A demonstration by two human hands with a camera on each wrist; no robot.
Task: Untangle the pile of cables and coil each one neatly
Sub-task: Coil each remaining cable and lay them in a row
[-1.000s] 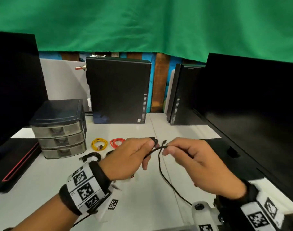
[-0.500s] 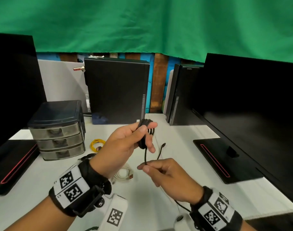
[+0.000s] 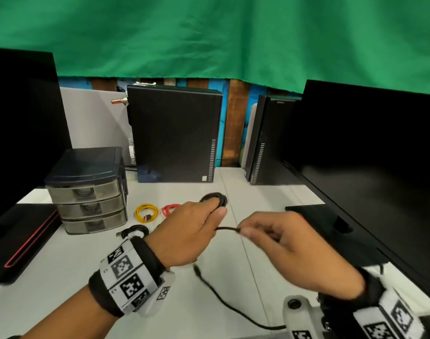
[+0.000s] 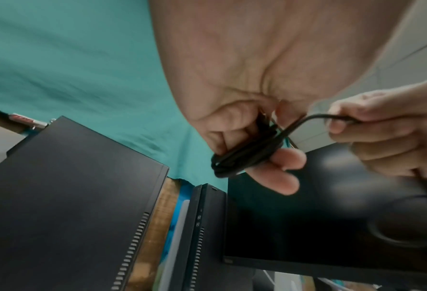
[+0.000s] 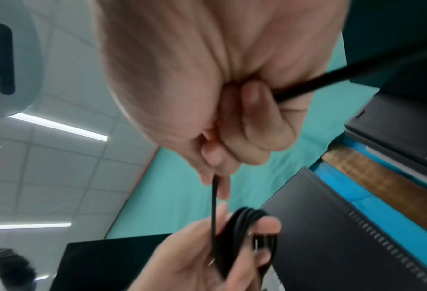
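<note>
Head view: a white table (image 3: pixel 91 270) below a green cloth backdrop (image 3: pixel 209 35) carries a drawer unit (image 3: pixel 89 192), two black computer cases (image 3: pixel 174 135), monitors, and coiled yellow cable (image 3: pixel 146 212), red cable (image 3: pixel 169 209) and another black one (image 3: pixel 135 231). The left hand (image 3: pixel 189 231) grips the black cable's (image 3: pixel 227 228) coil above the table; the right hand (image 3: pixel 282 250) pinches its free strand, the tail trailing down.

Left wrist view: the left hand's (image 4: pixel 245 88) thumb and fingers (image 4: pixel 282 157) clamp the coil (image 4: pixel 242 155).

Right wrist view: the right hand's (image 5: pixel 232 98) fingertips pinch the strand (image 5: pixel 215 206).

Half a second ago the coil was higher and the right hand lower.
</note>
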